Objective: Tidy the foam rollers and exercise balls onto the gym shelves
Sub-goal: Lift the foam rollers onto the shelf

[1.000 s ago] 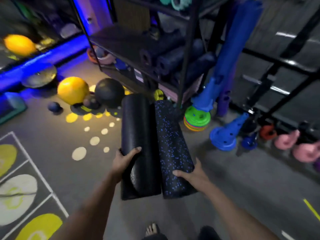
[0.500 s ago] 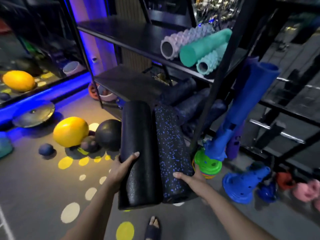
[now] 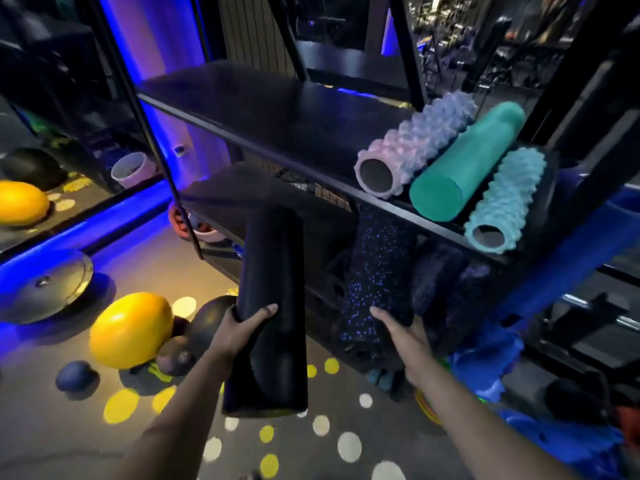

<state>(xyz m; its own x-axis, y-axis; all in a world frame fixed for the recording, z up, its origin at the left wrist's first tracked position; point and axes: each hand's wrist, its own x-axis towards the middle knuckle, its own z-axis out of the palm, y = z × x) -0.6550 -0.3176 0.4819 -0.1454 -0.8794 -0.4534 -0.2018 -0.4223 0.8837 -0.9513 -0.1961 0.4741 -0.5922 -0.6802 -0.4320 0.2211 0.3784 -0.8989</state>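
Black roller (image 3: 273, 265) sat gripped in my left hand (image 3: 239, 329); my right hand (image 3: 405, 336) clasped the speckled roller (image 3: 377, 265) by the shelf (image 3: 242, 188).

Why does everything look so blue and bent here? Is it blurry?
Head view: a blue light strip along the left wall tints the floor; the shelf post bows, from the wide-angle lens; the yellow ball is brightly lit, the speckled roller under the shelf sits in shadow; the far background is soft and smeared.
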